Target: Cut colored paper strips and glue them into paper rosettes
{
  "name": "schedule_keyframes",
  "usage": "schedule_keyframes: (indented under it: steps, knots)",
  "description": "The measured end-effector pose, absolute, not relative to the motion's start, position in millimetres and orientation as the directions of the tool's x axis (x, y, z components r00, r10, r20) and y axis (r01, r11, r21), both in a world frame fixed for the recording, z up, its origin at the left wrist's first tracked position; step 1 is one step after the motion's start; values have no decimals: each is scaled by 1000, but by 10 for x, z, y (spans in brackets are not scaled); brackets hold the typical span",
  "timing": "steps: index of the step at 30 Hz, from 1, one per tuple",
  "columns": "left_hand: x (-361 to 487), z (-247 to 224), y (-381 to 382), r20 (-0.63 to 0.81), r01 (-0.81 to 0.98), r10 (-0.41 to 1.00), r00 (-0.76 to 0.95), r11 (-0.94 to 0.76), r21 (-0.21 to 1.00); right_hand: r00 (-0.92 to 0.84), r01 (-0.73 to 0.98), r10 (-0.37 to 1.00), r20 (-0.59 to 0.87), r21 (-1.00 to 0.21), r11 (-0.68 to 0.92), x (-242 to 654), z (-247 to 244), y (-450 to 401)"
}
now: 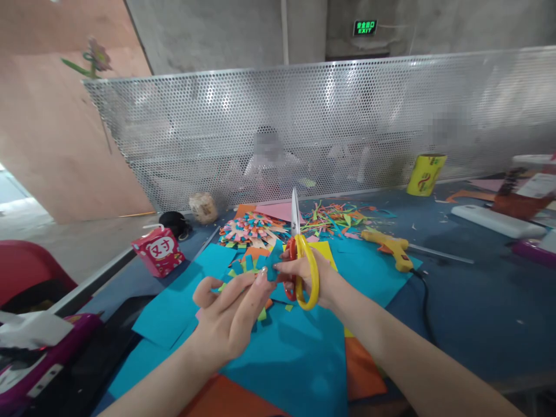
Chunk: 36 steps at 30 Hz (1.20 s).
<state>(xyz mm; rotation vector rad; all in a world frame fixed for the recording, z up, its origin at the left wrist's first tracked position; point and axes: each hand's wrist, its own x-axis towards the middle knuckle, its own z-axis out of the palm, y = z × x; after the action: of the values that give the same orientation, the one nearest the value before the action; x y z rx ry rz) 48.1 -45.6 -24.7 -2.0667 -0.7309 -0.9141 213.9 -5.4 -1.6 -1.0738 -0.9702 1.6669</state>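
Yellow-and-red-handled scissors hang on my right hand, their metal blades together and pointing up, away from me. A small curled blue paper strip is between my two hands. My left hand pinches its lower part at the fingertips, while my right thumb and fingers touch it from the other side. Below and behind my left hand lies a round piece of fringed paper strips in green, blue and orange, partly hidden by the fingers. Large blue paper sheets lie under both hands.
Fringed paper pieces and a heap of thin paper scraps lie farther back. A yellow glue gun with a cord rests on the right. At left stand a red box and tape roll. A perforated metal screen borders the table.
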Motion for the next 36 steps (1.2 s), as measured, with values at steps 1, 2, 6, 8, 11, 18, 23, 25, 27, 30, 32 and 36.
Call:
schedule_keyframes:
  steps: [1,2,6,8,11,18,23,25,27,30,32,36]
  knots:
    - [480,-254,-457,787,728,190,587,-549,-411,-224,-272,945,-237,-916,-294,2138,-19,-52]
    - [479,-258,-459,786,726,185,590,-548,-415,-233,-280,943,-237,-912,-299,2138,-24,-52]
    - [494,-253,-481,795,711,165,583,-578,-401,-276,-328,934,-225,-892,-312,2141,-54,-63]
    - [513,-239,-495,805,711,156,572,-584,-392,-296,-357,934,-199,-884,-301,2143,-58,-75]
    - [539,-219,-511,804,715,157,574,-575,-398,-298,-389,938,-177,-875,-289,2145,-34,-91]
    - [527,-275,-484,777,690,173,606,-600,-405,-233,-349,950,-208,-894,-282,2201,67,-47]
    - [500,-286,-484,771,678,246,587,-670,-303,-113,-253,984,-135,-954,-159,2238,55,23]
    - [513,-255,-517,764,606,193,616,-736,-303,-74,-206,993,-87,-973,-100,2237,35,55]
    - [543,-219,-557,761,526,136,634,-798,-296,-36,-172,998,-42,-984,-48,2233,9,96]
    - [616,-183,-606,709,443,166,685,-868,-225,13,-115,998,67,-991,68,2233,-34,164]
    - [679,-167,-635,673,411,212,709,-899,-150,26,-66,989,147,-987,148,2242,-57,202]
    - [835,-103,-734,626,301,242,741,-954,12,29,0,973,230,-973,230,2279,-76,225]
